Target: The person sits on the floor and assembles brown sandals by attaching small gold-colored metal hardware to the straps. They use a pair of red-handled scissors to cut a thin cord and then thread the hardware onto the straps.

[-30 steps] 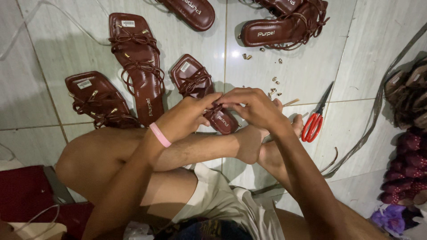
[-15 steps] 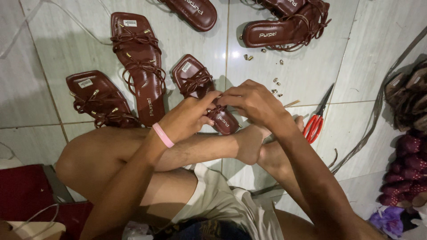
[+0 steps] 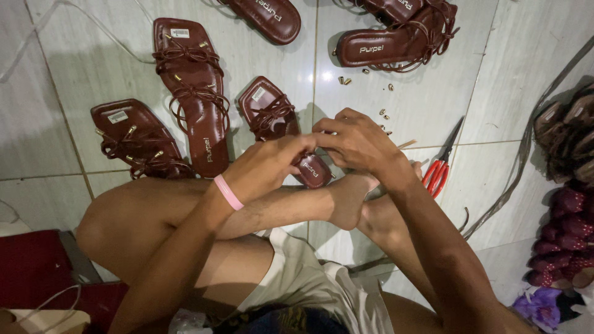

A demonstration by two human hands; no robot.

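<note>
I sit cross-legged on a tiled floor. My left hand [image 3: 269, 164], with a pink band at the wrist, and my right hand [image 3: 359, 142] meet fingertip to fingertip above a dark brown strappy sandal [image 3: 272, 120] that lies just beyond my feet. The fingers of both hands pinch something small between them, hidden by the fingers; it looks like a strap end of that sandal. The sandal's heel end lies under my left hand.
More brown sandals lie around: one [image 3: 195, 93] upper left, one [image 3: 133, 142] far left, others [image 3: 396, 40] at the top. Red-handled scissors [image 3: 440, 167] and several small gold beads [image 3: 383, 114] lie to the right. A pile of sandals [image 3: 566, 198] fills the right edge.
Both hands have shifted slightly upward and stayed together over the sandal; the fingers keep working at the same spot.
</note>
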